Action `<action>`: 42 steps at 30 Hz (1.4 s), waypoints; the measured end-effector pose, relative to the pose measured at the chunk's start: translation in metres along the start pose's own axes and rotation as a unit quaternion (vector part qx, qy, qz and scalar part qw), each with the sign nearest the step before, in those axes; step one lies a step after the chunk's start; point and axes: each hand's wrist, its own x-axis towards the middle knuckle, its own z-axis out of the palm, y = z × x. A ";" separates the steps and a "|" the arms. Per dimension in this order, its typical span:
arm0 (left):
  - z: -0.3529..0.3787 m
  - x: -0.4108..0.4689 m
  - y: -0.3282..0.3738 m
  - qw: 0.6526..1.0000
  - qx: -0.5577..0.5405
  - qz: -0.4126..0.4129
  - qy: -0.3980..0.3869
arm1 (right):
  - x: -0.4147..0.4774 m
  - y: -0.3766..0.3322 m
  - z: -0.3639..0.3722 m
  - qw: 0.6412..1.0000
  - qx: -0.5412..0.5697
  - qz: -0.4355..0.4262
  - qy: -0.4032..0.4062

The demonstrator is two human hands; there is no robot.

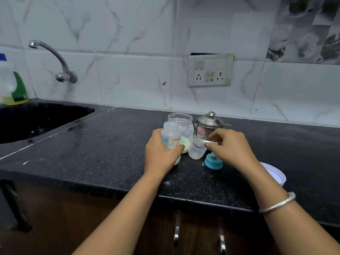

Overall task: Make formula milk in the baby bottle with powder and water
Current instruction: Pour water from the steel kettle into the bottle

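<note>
baby bottle (170, 137): open-topped, upright, on the black countertop (110, 144) near its front edge, with a printed label facing the camera. left hand (161, 153): wrapped around the lower part of the bottle, fingers closed on it. right hand (230, 144): thumb and fingertips pinched together on the rim of a clear plastic cap (196, 149), which is tilted and held just to the right of the bottle. a metal bangle (277, 204) sits on the right wrist.

powder jar (182, 129): clear, lid off, directly behind the bottle, with pale powder visible in its lower part. steel kettle (208, 127): lidded, just right of the jar, behind the right hand's fingers. blue nipple ring (213, 161): resting on the countertop below the right hand, near the cap. white lid (275, 173): lying on the countertop to the right, partly hidden by the right forearm.

sink (36, 120): set into the counter at left, with a wall tap (55, 59) above it and a dish-soap bottle (12, 85) at its far corner. a socket panel (210, 70) is mounted on the tiled wall.
</note>
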 end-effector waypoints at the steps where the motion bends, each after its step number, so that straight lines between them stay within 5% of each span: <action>1: 0.000 -0.001 0.000 1.000 0.001 0.000 -0.002 | -0.001 0.001 0.001 1.000 -0.002 -0.003 -0.007; 15: 0.006 -0.006 0.004 0.996 0.072 0.056 -0.012 | -0.005 0.013 0.001 0.997 0.010 0.022 -0.071; 21: 0.010 -0.009 0.007 0.992 0.098 0.071 -0.040 | 0.017 0.017 -0.014 0.993 0.059 0.050 0.093; 25: 0.011 -0.010 0.007 0.989 0.117 0.077 -0.052 | 0.046 0.032 -0.011 0.991 0.028 0.117 0.053; 32: 0.011 -0.009 0.006 0.988 0.114 0.078 -0.062 | 0.062 0.051 0.014 0.943 0.250 0.216 0.030; 42: 0.012 -0.009 0.004 0.989 0.107 0.081 -0.062 | 0.060 0.055 0.017 0.907 0.358 0.218 0.031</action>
